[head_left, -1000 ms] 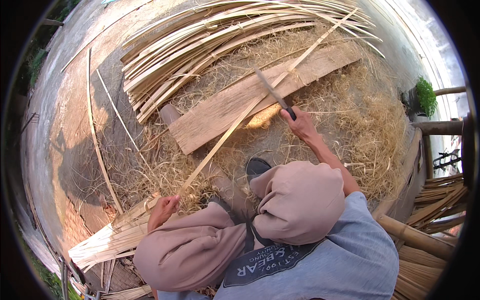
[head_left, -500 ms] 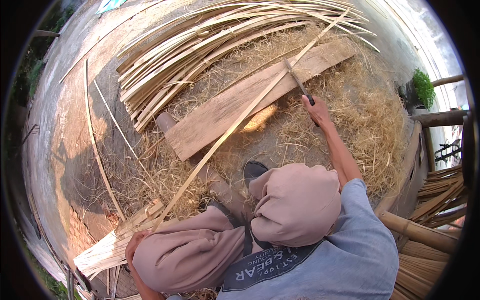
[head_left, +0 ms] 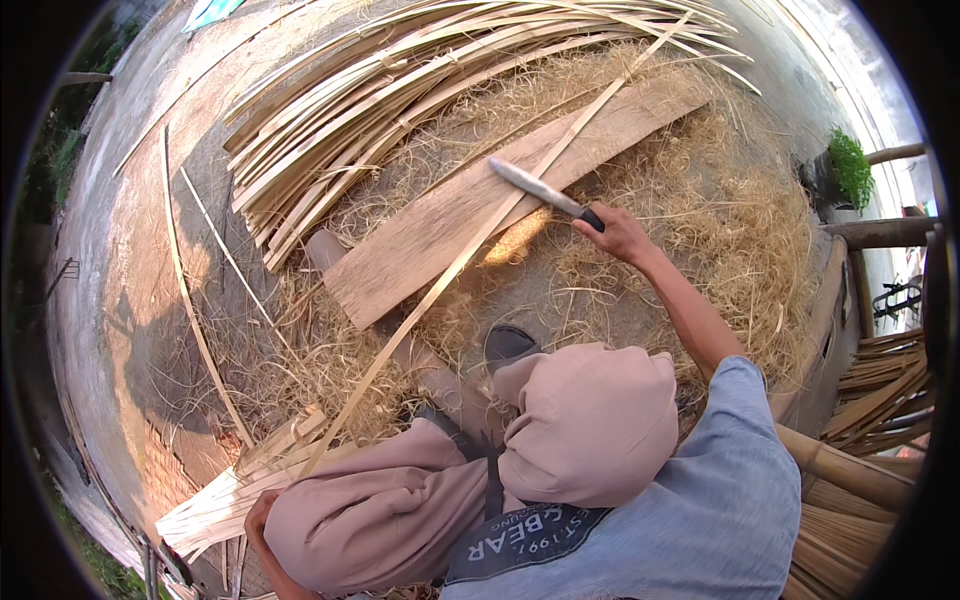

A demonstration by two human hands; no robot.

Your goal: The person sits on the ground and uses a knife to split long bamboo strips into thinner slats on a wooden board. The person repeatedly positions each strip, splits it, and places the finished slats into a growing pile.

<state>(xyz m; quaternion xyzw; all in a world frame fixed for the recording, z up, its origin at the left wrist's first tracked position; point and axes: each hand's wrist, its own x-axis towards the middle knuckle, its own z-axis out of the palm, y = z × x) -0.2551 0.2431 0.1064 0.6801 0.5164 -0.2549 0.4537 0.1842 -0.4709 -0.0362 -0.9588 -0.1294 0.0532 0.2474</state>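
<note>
A person in a blue-gray shirt and dusty-pink trousers holds a knife over 1 long, pale strip. The right hand keeps a closed grip on the black handle, with the blade angled across the strip above a wide wooden plank. The strip runs diagonally from beside the left knee, over the plank, to the far pile of strips. The left hand is partly hidden beside that knee; whether its grip is open or has hold of the strip cannot be told. Curled shavings litter the floor around the plank. A fan of pale strips lies near the left hand, and a green plant stands at far right.
</note>
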